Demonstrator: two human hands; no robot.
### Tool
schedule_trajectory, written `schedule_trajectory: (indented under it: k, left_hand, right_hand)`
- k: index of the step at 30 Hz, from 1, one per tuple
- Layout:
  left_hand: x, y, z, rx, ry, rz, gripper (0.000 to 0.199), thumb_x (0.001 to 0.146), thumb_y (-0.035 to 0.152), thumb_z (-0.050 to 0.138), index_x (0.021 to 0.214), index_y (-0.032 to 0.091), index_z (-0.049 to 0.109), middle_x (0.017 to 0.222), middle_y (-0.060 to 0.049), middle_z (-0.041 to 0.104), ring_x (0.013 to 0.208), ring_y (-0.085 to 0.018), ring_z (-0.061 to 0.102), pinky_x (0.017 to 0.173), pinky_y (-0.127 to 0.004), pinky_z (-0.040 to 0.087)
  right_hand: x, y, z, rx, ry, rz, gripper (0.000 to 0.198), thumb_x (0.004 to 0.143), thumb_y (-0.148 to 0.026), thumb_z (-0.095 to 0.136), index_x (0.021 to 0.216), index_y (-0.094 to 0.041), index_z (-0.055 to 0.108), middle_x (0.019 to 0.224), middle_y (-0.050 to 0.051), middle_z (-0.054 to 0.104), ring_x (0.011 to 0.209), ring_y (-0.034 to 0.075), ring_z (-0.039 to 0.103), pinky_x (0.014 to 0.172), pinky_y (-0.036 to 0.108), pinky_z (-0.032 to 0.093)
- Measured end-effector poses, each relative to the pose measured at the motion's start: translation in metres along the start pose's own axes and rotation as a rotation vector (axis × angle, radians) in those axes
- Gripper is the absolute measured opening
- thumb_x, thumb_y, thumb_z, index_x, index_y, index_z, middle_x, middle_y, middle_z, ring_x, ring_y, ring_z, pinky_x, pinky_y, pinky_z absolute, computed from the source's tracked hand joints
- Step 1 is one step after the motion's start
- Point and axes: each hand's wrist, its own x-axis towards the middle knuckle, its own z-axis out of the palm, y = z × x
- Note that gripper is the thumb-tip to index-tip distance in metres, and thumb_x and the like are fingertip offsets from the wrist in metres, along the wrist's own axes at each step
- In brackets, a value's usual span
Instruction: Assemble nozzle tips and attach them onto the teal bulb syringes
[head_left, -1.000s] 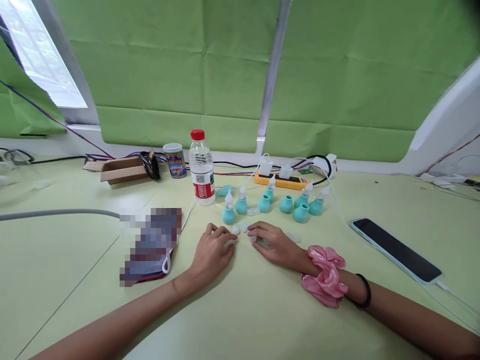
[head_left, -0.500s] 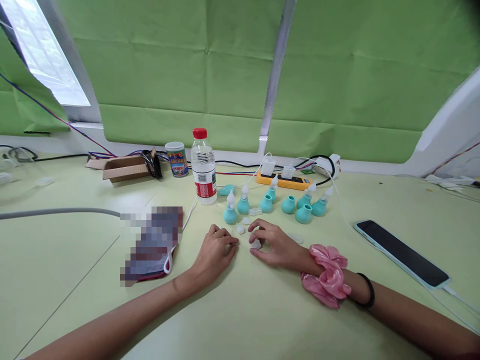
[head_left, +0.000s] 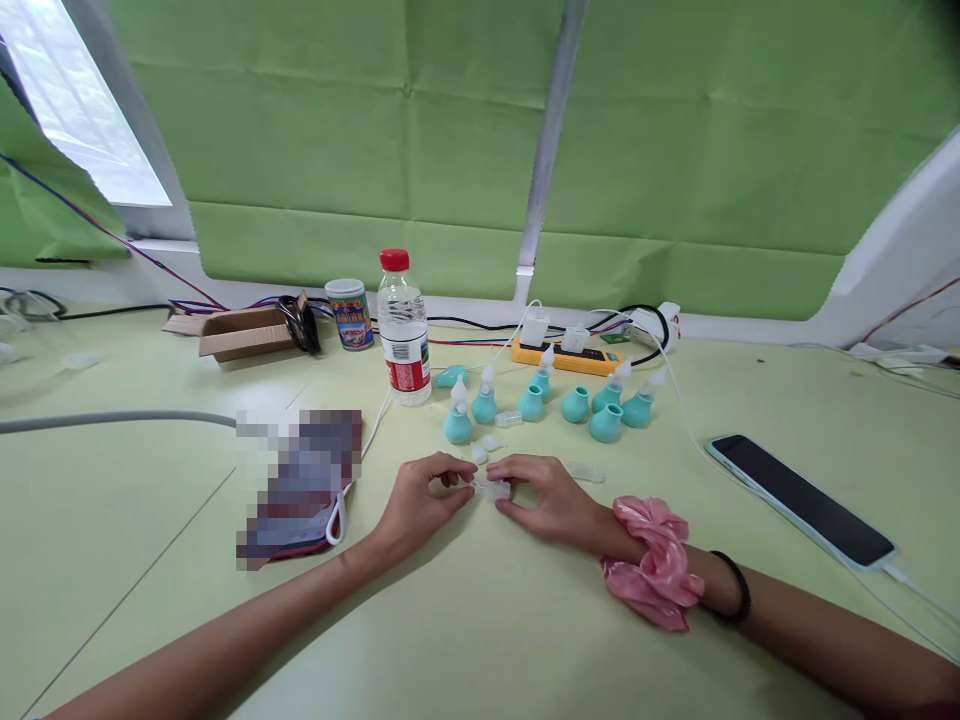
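Held piece [head_left: 492, 489], smooth plastic; bulbs [head_left: 606, 424], matt, rubbery-looking; scrunchie [head_left: 651, 585], glossy satiny cloth; box [head_left: 255, 344], matt cardboard.

One piece [head_left: 493, 490] is between the left hand [head_left: 418, 502] and the right hand [head_left: 557, 502]. Behind them are the bulbs [head_left: 605, 424], with the bottle [head_left: 405, 375] at their left and a phone [head_left: 802, 502] at their right.

This was an indoor workspace, home or workshop unclear: a broad pale-yellow worktop [head_left: 525, 630] carried an oblong orange plastic power strip [head_left: 555, 362] and rounded turquoise bulbs [head_left: 605, 424] before creased green sheets [head_left: 337, 130].
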Motion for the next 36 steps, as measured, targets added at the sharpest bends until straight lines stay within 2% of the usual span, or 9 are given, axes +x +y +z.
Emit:
schedule_trajectory:
  k: [3, 8, 11, 14, 19, 24, 30, 36]
  left_hand:
    - [0.0, -0.001, 0.001, -0.074, -0.024, 0.001, 0.011, 0.067, 0.014, 0.058, 0.076, 0.015, 0.065, 0.075, -0.003, 0.064, 0.069, -0.014, 0.056, 0.065, -0.024, 0.047]
    - [-0.001, -0.002, 0.0, -0.112, -0.037, 0.02, 0.011, 0.068, 0.014, 0.058, 0.077, 0.015, 0.065, 0.078, -0.004, 0.064, 0.072, -0.015, 0.058, 0.069, -0.025, 0.048]
    - [-0.001, -0.002, 0.0, -0.108, -0.041, 0.033, 0.011, 0.068, 0.014, 0.058, 0.076, 0.015, 0.065, 0.078, -0.004, 0.065, 0.074, -0.015, 0.059, 0.07, -0.026, 0.048]
    - [-0.002, -0.001, 0.0, -0.099, -0.042, 0.048, 0.009, 0.068, 0.015, 0.059, 0.075, 0.016, 0.065, 0.077, -0.004, 0.065, 0.074, -0.016, 0.059, 0.069, -0.026, 0.048]
    - [-0.002, -0.001, 0.0, -0.107, -0.028, 0.066, 0.006, 0.068, 0.015, 0.06, 0.072, 0.015, 0.064, 0.074, -0.004, 0.065, 0.071, -0.015, 0.059, 0.067, -0.025, 0.048]
    - [-0.001, -0.001, 0.001, -0.046, -0.011, 0.14, 0.009, 0.07, 0.014, 0.058, 0.069, 0.017, 0.066, 0.075, -0.004, 0.065, 0.071, -0.015, 0.06, 0.067, -0.025, 0.048]
    - [-0.004, 0.004, 0.001, 0.086, 0.008, 0.279, 0.012, 0.068, 0.015, 0.059, 0.078, 0.017, 0.066, 0.078, -0.005, 0.064, 0.075, -0.016, 0.057, 0.066, -0.027, 0.048]
    - [-0.004, 0.003, 0.002, 0.169, 0.02, 0.376, 0.013, 0.074, 0.015, 0.054, 0.079, 0.017, 0.065, 0.074, -0.004, 0.064, 0.074, -0.016, 0.054, 0.064, -0.027, 0.047]
  right_hand:
    - [0.001, 0.0, -0.001, -0.002, -0.026, -0.006, 0.023, 0.067, -0.009, 0.055, 0.088, -0.016, 0.062, 0.084, 0.006, 0.063, 0.072, 0.014, 0.058, 0.064, 0.025, 0.048]
    - [0.0, -0.001, 0.004, 0.038, 0.014, 0.103, 0.026, 0.071, -0.017, 0.055, 0.097, -0.014, 0.059, 0.081, 0.006, 0.064, 0.062, 0.012, 0.056, 0.061, 0.025, 0.048]
    - [-0.001, -0.002, 0.005, 0.064, 0.011, 0.152, 0.021, 0.073, -0.022, 0.054, 0.092, -0.014, 0.06, 0.075, 0.004, 0.064, 0.057, 0.011, 0.055, 0.057, 0.024, 0.047]
    - [-0.001, -0.002, 0.006, 0.084, 0.007, 0.175, 0.017, 0.071, -0.024, 0.057, 0.084, -0.014, 0.062, 0.069, 0.003, 0.064, 0.054, 0.011, 0.053, 0.054, 0.023, 0.046]
    - [-0.003, -0.001, 0.008, 0.163, 0.004, 0.183, 0.02, 0.067, -0.019, 0.059, 0.086, -0.014, 0.063, 0.072, 0.004, 0.064, 0.055, 0.01, 0.054, 0.053, 0.022, 0.047]
    - [-0.003, -0.004, 0.01, 0.198, 0.005, 0.19, 0.021, 0.067, -0.017, 0.058, 0.086, -0.013, 0.063, 0.073, 0.004, 0.063, 0.055, 0.01, 0.053, 0.053, 0.022, 0.046]
    - [-0.003, -0.006, 0.01, 0.198, -0.001, 0.178, 0.02, 0.068, -0.017, 0.057, 0.087, -0.012, 0.063, 0.071, 0.004, 0.062, 0.056, 0.01, 0.052, 0.053, 0.022, 0.045]
    - [-0.003, -0.008, 0.01, 0.161, 0.026, 0.168, 0.019, 0.068, -0.019, 0.057, 0.085, -0.012, 0.062, 0.068, 0.003, 0.062, 0.053, 0.01, 0.052, 0.051, 0.021, 0.045]
